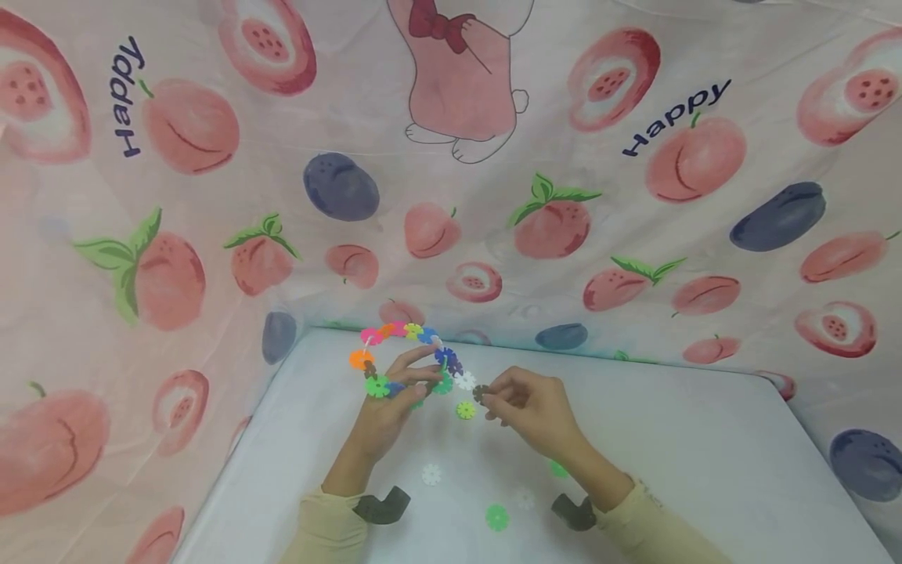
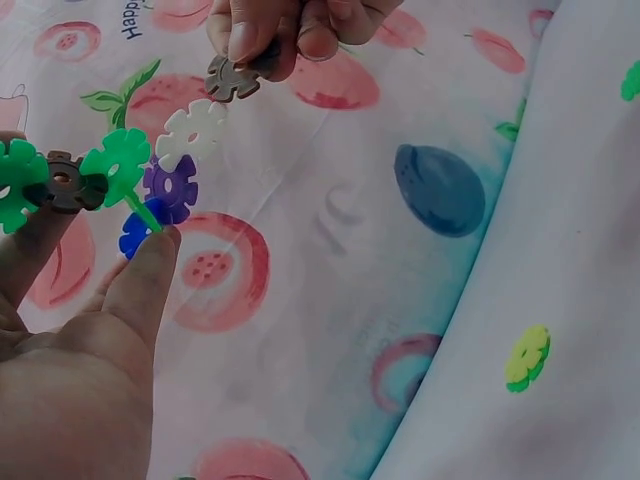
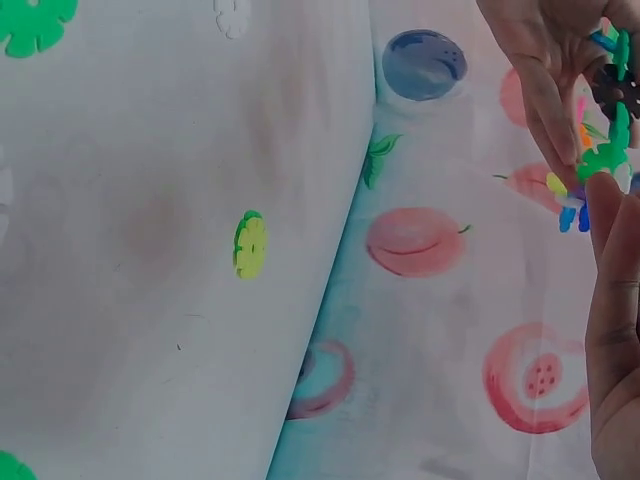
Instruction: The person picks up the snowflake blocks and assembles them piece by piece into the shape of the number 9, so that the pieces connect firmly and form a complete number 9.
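Observation:
A loop-shaped chain of coloured plastic snowflake discs (image 1: 377,385), in orange, pink, yellow, blue, green and other colours, is held up above the table. My left hand (image 1: 384,419) grips it, with the thumb and fingers on the discs near its right side. At the chain's right end is a white disc (image 2: 190,133), linked to a purple disc (image 2: 170,188). Between thumb and fingertips, my right hand (image 1: 535,407) pinches a dark brown snowflake disc (image 2: 232,80) close to the white one. Whether these two discs touch is hard to tell.
On the white table (image 1: 705,439) lie a yellow disc over a green one (image 3: 250,245), a white disc (image 1: 431,475) and a green disc (image 1: 497,517). Another green disc (image 1: 559,468) is partly under the right forearm. A fruit-printed cloth (image 1: 479,204) rises behind the table.

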A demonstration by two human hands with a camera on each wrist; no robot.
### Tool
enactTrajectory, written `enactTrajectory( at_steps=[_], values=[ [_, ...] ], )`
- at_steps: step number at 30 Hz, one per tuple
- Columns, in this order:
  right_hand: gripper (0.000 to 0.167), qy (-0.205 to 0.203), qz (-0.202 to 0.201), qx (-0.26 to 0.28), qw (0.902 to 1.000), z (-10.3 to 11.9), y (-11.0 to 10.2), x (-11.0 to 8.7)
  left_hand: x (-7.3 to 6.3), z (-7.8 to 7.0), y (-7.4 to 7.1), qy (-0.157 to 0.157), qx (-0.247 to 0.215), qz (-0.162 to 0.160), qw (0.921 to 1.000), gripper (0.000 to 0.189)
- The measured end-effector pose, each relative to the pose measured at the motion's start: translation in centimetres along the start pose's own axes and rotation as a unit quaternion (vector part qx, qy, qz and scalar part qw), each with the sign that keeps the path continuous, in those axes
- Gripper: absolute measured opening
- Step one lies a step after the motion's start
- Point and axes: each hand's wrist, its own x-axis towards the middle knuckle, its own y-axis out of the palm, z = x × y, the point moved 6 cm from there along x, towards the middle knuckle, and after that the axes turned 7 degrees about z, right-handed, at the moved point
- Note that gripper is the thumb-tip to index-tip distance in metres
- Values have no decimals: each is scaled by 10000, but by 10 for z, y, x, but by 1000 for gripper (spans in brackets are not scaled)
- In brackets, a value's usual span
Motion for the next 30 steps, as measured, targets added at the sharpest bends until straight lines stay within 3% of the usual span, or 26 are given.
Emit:
enactTrajectory(
  at_steps=[18,30],
  values=[
    [9,-554,-502,-551,9957,9,2,-1,1,0,3,86,64,4,9999,28],
    [12,-1194,-983,-1181,9809,19,8,-4,1,0,4,-72,631,-183,9978,25]
  ],
)
